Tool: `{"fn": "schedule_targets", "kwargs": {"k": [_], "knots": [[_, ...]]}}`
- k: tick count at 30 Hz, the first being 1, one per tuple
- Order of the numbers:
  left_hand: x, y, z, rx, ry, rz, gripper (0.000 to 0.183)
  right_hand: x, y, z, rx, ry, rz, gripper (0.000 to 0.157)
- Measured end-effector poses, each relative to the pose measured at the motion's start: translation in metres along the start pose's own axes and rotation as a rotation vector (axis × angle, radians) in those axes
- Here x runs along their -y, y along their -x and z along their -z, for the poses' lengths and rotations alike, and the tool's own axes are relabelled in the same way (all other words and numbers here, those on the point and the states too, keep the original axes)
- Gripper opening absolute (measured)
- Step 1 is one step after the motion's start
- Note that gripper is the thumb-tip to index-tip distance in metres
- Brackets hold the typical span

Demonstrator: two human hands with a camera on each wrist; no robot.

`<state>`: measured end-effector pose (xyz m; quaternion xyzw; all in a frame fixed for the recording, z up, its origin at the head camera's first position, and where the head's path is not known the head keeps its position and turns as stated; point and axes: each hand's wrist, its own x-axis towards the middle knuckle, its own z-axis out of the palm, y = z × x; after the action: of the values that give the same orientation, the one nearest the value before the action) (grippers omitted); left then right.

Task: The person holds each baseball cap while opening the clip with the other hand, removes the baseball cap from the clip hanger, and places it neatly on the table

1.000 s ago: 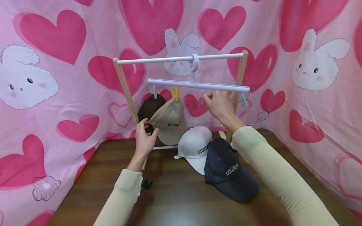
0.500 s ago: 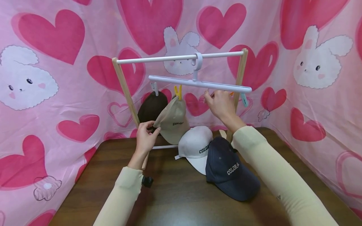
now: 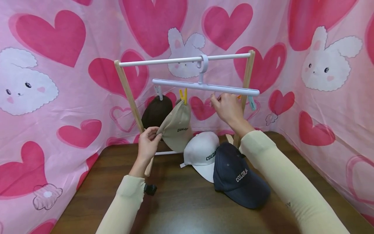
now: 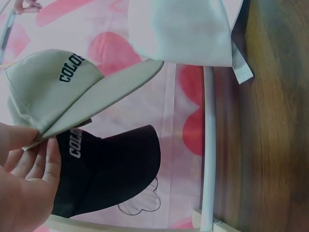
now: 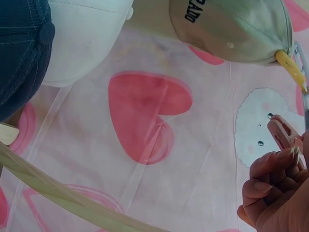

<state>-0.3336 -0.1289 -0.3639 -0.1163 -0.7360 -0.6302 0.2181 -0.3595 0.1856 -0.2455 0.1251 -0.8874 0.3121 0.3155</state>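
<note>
A beige cap point(image 3: 177, 125) hangs by a yellow clip point(image 3: 183, 96) from a white hanger point(image 3: 204, 86). My left hand point(image 3: 147, 143) pinches the cap's left edge between thumb and fingers; the left wrist view shows the grip at the end of the brim point(image 4: 104, 104). Just under the hanger's right half, my right hand point(image 3: 229, 107) has curled fingers and holds a pink clip point(image 5: 284, 133), seen best in the right wrist view. Behind the beige cap, a dark brown cap point(image 3: 157, 111) hangs from a grey clip point(image 3: 159, 93).
The hanger hooks over the white rail point(image 3: 163, 60) of a wooden-legged rack point(image 3: 128, 94). On the brown table point(image 3: 181, 201) lie a white cap point(image 3: 201, 149) and a navy cap point(image 3: 236, 177), side by side. A teal clip point(image 3: 252, 103) hangs at the hanger's right end.
My left hand has closed from spread fingers to a pinch on the beige cap's edge. The cap has turned so its lettering faces further right. My right hand has stayed nearly still.
</note>
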Motion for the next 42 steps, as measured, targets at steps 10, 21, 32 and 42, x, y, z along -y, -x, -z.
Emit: {"fn": "schedule_targets", "kwargs": {"k": [10, 21, 32, 42], "knots": [[-0.002, 0.006, 0.01, -0.016, 0.065, -0.069, 0.021, 0.002, 0.001, 0.007, 0.023, 0.059, -0.037, 0.048], [0.0, 0.016, 0.012, -0.066, 0.059, -0.072, 0.02, 0.009, -0.001, 0.009, -0.004, 0.091, -0.06, 0.049], [-0.005, 0.017, 0.007, -0.077, -0.001, -0.099, 0.019, 0.01, -0.004, 0.014, -0.099, 0.123, -0.065, 0.053], [-0.036, 0.031, 0.004, -0.041, -0.022, -0.131, 0.017, 0.013, -0.003, 0.018, -0.11, 0.124, -0.07, 0.055]]}}
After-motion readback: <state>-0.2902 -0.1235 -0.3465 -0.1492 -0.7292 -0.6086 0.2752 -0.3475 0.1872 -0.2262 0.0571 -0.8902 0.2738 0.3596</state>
